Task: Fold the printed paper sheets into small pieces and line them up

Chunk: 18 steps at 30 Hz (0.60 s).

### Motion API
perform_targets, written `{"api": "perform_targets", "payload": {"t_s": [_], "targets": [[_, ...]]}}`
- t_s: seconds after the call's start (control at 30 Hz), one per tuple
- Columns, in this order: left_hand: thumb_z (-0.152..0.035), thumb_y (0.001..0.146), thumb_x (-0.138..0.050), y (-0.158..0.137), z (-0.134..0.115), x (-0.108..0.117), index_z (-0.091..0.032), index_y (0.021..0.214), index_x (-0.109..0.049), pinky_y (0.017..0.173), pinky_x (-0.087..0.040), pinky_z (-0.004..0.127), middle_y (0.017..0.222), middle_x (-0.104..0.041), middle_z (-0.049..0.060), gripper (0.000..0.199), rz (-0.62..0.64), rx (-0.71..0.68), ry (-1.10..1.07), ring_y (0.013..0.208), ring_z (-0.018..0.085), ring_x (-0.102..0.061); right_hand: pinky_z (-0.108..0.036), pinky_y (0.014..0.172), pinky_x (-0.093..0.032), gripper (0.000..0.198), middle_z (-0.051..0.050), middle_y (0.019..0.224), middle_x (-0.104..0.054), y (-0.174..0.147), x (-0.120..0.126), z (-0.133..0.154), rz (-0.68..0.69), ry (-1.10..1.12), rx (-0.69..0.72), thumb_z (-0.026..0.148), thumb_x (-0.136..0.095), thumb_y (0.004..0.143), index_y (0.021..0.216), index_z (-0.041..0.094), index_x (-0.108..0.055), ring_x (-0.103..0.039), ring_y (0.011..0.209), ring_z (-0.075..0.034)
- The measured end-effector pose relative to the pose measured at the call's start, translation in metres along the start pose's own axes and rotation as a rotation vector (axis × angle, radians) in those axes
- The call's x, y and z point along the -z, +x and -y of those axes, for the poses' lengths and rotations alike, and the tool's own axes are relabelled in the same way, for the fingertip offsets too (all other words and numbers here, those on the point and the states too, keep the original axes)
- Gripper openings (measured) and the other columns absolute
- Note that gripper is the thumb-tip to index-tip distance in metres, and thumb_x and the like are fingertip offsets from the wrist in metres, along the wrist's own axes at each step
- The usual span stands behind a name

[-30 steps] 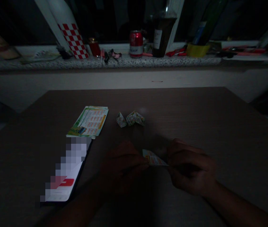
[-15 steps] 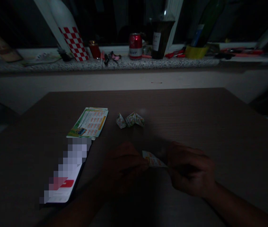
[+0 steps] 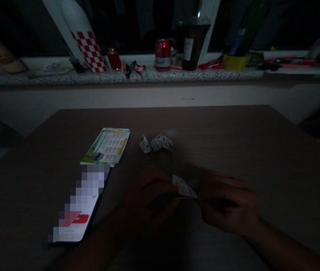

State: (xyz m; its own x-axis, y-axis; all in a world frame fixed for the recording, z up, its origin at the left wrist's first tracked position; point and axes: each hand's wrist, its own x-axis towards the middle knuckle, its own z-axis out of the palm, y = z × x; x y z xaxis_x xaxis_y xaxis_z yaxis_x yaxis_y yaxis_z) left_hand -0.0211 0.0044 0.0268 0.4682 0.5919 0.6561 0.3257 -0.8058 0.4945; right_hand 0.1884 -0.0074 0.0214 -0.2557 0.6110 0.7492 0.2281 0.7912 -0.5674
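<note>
Between my two hands is a small folded piece of printed paper (image 3: 186,189), with a calendar-like pattern on its upper face. My left hand (image 3: 151,195) pinches its left end, and my right hand (image 3: 229,201) grips the right end. A narrow gap shows between the paper's layers on the left. Beyond the hands lie a few small folded paper pieces (image 3: 156,143) of similar print. To the left rests a stack of printed calendar cards (image 3: 109,146). The light is dim and the fingertips are partly lost in shadow.
A phone with a lit screen (image 3: 77,226) lies left of my left arm, below the cards. At the back, a granite sill (image 3: 148,77) carries a checkered bottle (image 3: 89,49), a red can (image 3: 163,55), a dark labelled container (image 3: 192,47) and a yellow tape roll (image 3: 235,62).
The left end of the folded paper has risen slightly and its layers have parted a little. My left hand's fingers have spread somewhat from the thumb; my right hand keeps its grip.
</note>
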Motion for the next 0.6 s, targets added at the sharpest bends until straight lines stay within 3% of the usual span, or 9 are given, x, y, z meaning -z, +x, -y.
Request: {"api": "perform_targets", "payload": {"t_s": [0.17,0.33,0.6], "targets": [[-0.017,0.077,-0.065,0.003,-0.010,-0.001,-0.016,0.092,-0.060,0.069,-0.047,0.033,0.086,-0.057,0.005,0.016,0.034,-0.069,0.178,0.078,0.017,-0.055,-0.030,0.051,-0.048,0.015,-0.003,0.060,-0.062,-0.002,-0.001,0.000,0.056,-0.112,0.104,0.001,-0.061,0.068,0.076,0.015,-0.061,-0.058,0.053,-0.015],[-0.016,0.078,-0.061,0.005,-0.020,-0.004,-0.019,0.082,-0.061,0.073,-0.041,0.038,0.076,-0.055,0.002,0.005,0.058,-0.122,0.351,0.071,0.017,-0.049,-0.031,0.050,-0.046,0.013,-0.002,0.061,-0.063,-0.001,-0.001,0.003,0.078,-0.206,0.121,0.007,-0.060,0.072,0.078,0.017,-0.061,-0.057,0.052,-0.015],[-0.014,0.081,-0.057,0.005,-0.022,-0.010,-0.017,0.073,-0.058,0.076,-0.038,0.038,0.070,-0.054,0.001,0.009,0.146,-0.141,0.345,0.067,0.016,-0.045,-0.032,0.051,-0.044,0.015,0.001,0.061,-0.060,-0.008,-0.001,0.001,0.169,-0.253,0.146,0.009,-0.063,0.072,0.079,0.020,-0.057,-0.052,0.053,-0.014]]}}
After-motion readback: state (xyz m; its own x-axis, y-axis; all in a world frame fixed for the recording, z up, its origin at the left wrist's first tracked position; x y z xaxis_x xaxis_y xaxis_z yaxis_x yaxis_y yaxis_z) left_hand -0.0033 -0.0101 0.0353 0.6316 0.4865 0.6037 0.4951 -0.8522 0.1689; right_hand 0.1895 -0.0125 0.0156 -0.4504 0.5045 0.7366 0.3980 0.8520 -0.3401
